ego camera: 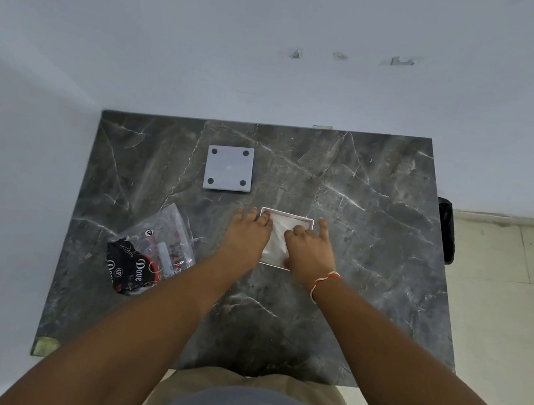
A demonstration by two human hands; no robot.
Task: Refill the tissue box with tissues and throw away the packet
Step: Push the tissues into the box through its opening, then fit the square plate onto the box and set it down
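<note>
Both hands are laid palm-down, fingers spread, on the tissues (277, 236) in the open tissue box (303, 220) near the table (369, 246) centre: left hand (249, 233), right hand (308, 251). Emptied packet (150, 249) is seen w/ nothing on it, toward the left edge; the box's base plate (228, 168), 4 dots, lies nearer the far edge.

Your view: dark grey marble counter (369, 246) set against pale wall. White square open tissue box (303, 220) near counter middle, white tissues (277, 236) in it. Your left hand (247, 236) on box's left side, right hand (308, 251) on its right. Grey square lid with four dots (228, 168) behind-left of box, apart. Clear-and-black plastic tissue packet (150, 252) left of box, near left edge. Black bin (447, 231) beside counter's right edge, on floor.
</note>
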